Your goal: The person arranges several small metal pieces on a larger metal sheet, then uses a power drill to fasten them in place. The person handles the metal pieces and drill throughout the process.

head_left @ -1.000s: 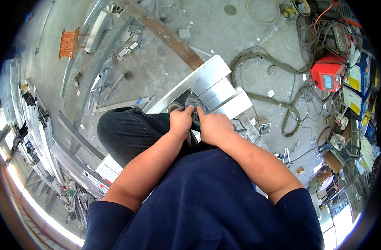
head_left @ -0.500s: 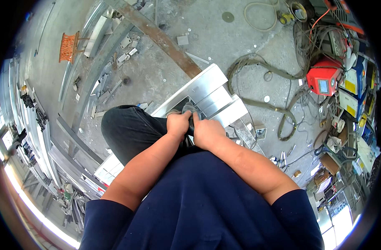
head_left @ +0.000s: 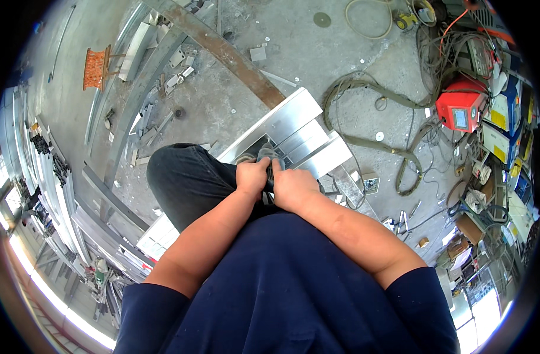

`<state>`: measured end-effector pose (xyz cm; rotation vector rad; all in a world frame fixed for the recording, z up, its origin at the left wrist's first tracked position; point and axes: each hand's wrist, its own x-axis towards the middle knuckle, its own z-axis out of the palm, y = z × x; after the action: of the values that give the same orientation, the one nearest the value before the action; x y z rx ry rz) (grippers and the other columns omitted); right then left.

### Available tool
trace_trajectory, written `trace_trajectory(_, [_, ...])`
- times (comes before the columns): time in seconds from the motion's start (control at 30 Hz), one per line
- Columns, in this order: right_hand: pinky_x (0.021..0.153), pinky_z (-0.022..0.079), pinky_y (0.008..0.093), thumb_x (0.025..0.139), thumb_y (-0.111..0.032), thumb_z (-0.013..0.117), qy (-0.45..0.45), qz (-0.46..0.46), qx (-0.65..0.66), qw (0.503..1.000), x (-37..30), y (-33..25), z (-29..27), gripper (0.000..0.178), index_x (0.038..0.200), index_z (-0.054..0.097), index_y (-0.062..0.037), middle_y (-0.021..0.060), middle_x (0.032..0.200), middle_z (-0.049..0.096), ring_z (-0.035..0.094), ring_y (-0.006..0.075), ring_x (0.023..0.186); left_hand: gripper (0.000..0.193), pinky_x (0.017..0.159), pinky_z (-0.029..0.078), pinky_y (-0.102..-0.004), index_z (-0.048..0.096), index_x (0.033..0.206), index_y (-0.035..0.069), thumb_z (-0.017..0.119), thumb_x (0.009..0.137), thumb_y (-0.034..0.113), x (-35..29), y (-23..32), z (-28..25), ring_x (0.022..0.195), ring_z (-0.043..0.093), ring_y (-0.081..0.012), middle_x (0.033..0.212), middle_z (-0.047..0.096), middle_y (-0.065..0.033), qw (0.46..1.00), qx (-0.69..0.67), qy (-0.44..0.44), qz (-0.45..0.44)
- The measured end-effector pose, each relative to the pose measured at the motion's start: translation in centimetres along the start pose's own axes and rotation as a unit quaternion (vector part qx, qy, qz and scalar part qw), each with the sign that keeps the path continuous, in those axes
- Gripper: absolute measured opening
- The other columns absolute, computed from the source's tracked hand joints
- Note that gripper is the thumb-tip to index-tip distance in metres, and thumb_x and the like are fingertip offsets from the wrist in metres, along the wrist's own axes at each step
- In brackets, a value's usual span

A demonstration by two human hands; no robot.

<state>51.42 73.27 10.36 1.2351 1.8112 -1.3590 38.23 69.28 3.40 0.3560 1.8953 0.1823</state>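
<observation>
My left hand point(head_left: 251, 178) and my right hand point(head_left: 294, 189) are close together in front of my lap, both with fingers closed. Between their fingertips is a dark grey shoe point(head_left: 268, 151), which both hands seem to grip at the opening; finer details there are too small to make out. My bent leg in dark trousers point(head_left: 184, 177) has its knee out to the left. Beneath and beyond the shoe lies a long piece of shiny silver metal panel point(head_left: 287, 121) with white edges, running from lower left to upper right.
A rusty steel beam point(head_left: 222, 53) meets the panel's far end. Thick hoses point(head_left: 346, 88) curl over the concrete floor at right, near a red machine point(head_left: 460, 106) with a screen. Metal offcuts point(head_left: 175, 79) litter the far left; long profiles point(head_left: 51, 177) are stacked along the left.
The view has shifted very slightly, and my knee appears a little higher. My hands keep nearly the same place and grip.
</observation>
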Motion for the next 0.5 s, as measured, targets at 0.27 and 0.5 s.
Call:
trace_trajectory(0.27, [0.077, 0.056, 0.0401, 0.079, -0.013, 0.055, -0.016, -0.002, -0.003, 1.000, 0.0, 0.0, -0.6, 0.071, 0.143, 0.032, 0.0082, 0.0202, 0.093, 0.071, 0.071, 0.0328, 0.086, 0.034, 0.047, 0.042, -0.0380, 0.068, 0.079, -0.003, 0.067, 0.085, 0.030, 0.1, 0.3, 0.1, 0.050, 0.054, -0.0189, 0.065, 0.064, -0.0105, 1.000, 0.024, 0.003, -0.004])
trace_trajectory(0.5, [0.077, 0.056, 0.0404, 0.080, -0.013, 0.056, -0.013, -0.006, -0.007, 1.000, 0.2, 0.1, -0.6, 0.070, 0.143, 0.032, 0.0084, 0.0204, 0.093, 0.071, 0.071, 0.0330, 0.086, 0.034, 0.048, 0.043, -0.0383, 0.069, 0.079, -0.003, 0.066, 0.084, 0.031, 0.9, -0.4, 0.2, 0.050, 0.055, -0.0195, 0.066, 0.064, -0.0106, 0.999, 0.035, 0.003, 0.002])
